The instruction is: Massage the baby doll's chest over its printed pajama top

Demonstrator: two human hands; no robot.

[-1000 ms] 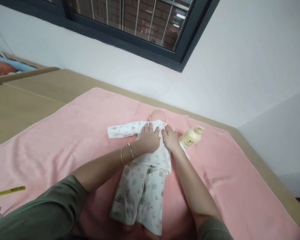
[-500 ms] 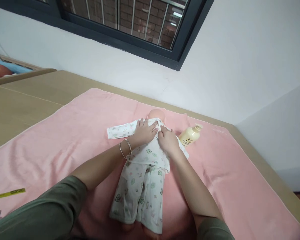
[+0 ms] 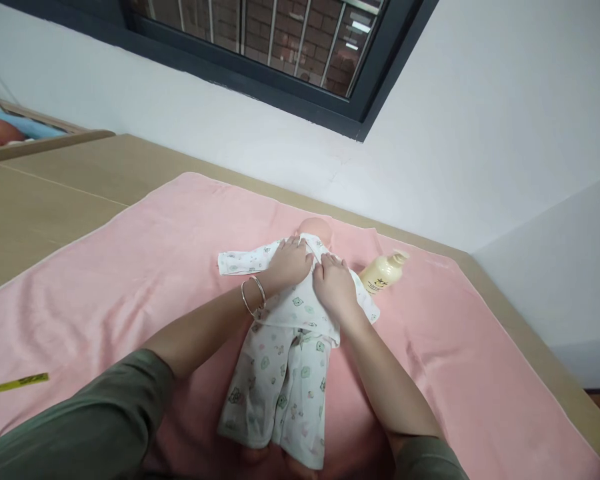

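Observation:
A baby doll (image 3: 316,229) lies on its back, head toward the wall, in a white printed top (image 3: 300,303) and matching trousers (image 3: 275,383). My left hand (image 3: 291,261) rests flat on the chest of the top, left of its front overlap, fingers stretched toward the collar. Just right of that overlap lies my right hand (image 3: 336,283), its fingers extended on the cloth. Two bangles (image 3: 253,297) circle my left wrist. One sleeve spreads out to the left; the other is partly under my right hand. The doll's feet show below the trouser hems.
A pale yellow pump bottle (image 3: 383,272) stands right of the doll. Under everything spreads a pink blanket (image 3: 460,347) on a wooden surface (image 3: 55,190). A yellow strip (image 3: 15,383) lies at the left. Wall and window (image 3: 290,53) bound the far side.
My left fingers have drawn closer together and slid slightly right. My right fingers have straightened a little on the top. The doll and bottle stay in place; the view shifts slightly.

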